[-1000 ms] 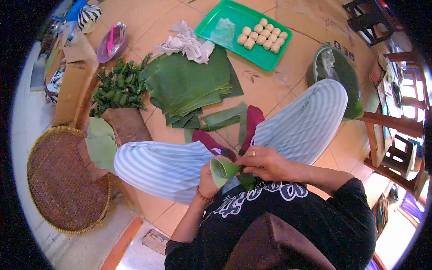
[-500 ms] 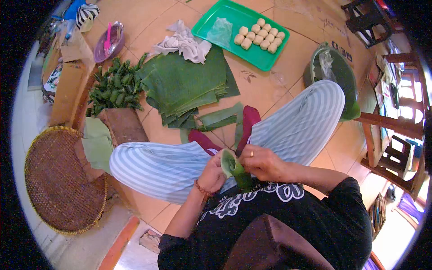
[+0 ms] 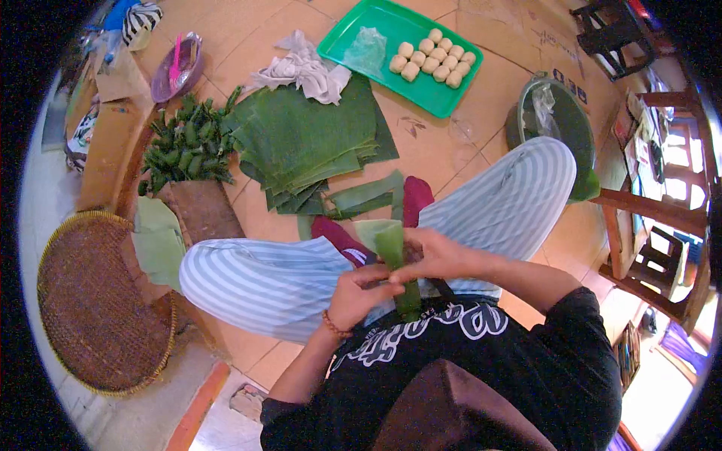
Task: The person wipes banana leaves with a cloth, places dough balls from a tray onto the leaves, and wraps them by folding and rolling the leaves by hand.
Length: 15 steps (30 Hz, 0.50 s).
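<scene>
Between my hands, in front of the black shirt, is a banana leaf [image 3: 389,246] rolled into a tube, its pale inner side showing near the top. My right hand [image 3: 440,255] wraps round its upper part from the right, with the thumb across it. From the left, my left hand [image 3: 359,293] holds the lower part, fingers bent against the roll. Below both hands the roll's darker end [image 3: 408,304] shows. Whether anything is inside it is hidden. Beyond my feet lies a stack of flat banana leaves [image 3: 304,135], with cut leaf strips [image 3: 367,197] nearer.
Pale dough balls [image 3: 438,56] and a plastic bag sit on a green tray [image 3: 361,22]. A white cloth [image 3: 304,71] touches the leaf stack. Folded leaf parcels [image 3: 188,146] are heaped at left, near a woven round tray [image 3: 101,301]. A dark tub [image 3: 579,124] stands right.
The banana leaf roll has turned more upright, its open end no longer facing me. My right hand has moved up around it; my left hand has shifted lower.
</scene>
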### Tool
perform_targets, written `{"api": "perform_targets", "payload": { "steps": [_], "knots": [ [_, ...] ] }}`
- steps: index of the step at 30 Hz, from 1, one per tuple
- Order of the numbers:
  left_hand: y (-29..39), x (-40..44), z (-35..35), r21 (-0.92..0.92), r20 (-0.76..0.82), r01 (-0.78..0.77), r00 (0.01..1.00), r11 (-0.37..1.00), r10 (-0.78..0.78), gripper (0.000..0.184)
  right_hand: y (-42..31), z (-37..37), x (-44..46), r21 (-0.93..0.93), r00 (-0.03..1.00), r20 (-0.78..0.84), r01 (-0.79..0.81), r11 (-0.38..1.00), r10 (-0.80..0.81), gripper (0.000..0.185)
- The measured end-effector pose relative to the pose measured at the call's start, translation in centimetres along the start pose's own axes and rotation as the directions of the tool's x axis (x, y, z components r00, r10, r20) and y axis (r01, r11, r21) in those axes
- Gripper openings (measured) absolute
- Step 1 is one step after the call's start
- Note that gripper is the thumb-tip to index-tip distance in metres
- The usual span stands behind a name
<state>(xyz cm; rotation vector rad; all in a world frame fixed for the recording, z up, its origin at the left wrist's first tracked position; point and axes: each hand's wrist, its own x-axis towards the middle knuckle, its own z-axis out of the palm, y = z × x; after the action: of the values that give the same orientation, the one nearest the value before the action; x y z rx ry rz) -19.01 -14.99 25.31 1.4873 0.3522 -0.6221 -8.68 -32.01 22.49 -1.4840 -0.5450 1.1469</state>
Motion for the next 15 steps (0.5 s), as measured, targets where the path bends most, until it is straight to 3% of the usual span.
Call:
{"api": "perform_targets", "payload": {
  "steps": [3,6,8,10,12,13,14,15],
  "knots": [
    [-0.7,1.3,-0.1,-0.062,-0.197,-0.102,0.977,0.993,0.088,0.018,-4.3,-1.6,2.7,-0.294,0.988,0.053,-0.122,0.948,0.143,0.051],
    [3.0,2.7,-2.4,-0.061,-0.361,-0.059,0.932,0.996,0.033,0.016,-6.4,-3.1,6.6,-0.271,0.996,0.082,0.007,0.963,0.016,0.049],
    [2.6,4.6,-4.6,-0.081,-0.408,-0.149,0.907,0.986,0.104,0.014,-7.0,-5.0,9.4,-0.244,0.987,0.123,0.133,0.961,-0.105,0.043],
    [1.7,6.2,-5.7,-0.059,-0.490,-0.229,0.855,0.972,0.171,0.014,-3.7,-8.8,13.2,0.010,0.993,0.071,0.094,0.996,-0.094,0.041],
    [0.8,7.4,-6.2,0.005,-0.602,-0.292,0.763,0.956,0.236,0.015,1.4,-13.5,16.1,-0.039,0.969,-0.236,-0.087,0.995,0.075,0.034],
    [0.8,7.6,-6.0,-0.023,-0.637,-0.325,0.734,0.945,0.237,0.013,5.0,-15.9,17.1,-0.137,0.894,-0.429,-0.207,0.969,0.130,0.029],
    [0.8,7.7,-6.0,0.008,-0.644,-0.344,0.717,0.939,0.268,0.012,8.8,-17.9,17.7,-0.207,0.779,-0.608,-0.339,0.918,0.150,0.025],
    [0.8,7.7,-6.0,0.039,-0.650,-0.360,0.699,0.932,0.298,0.012,12.0,-19.5,18.1,-0.360,0.747,-0.661,-0.398,0.844,0.070,0.022]
  ]
}}
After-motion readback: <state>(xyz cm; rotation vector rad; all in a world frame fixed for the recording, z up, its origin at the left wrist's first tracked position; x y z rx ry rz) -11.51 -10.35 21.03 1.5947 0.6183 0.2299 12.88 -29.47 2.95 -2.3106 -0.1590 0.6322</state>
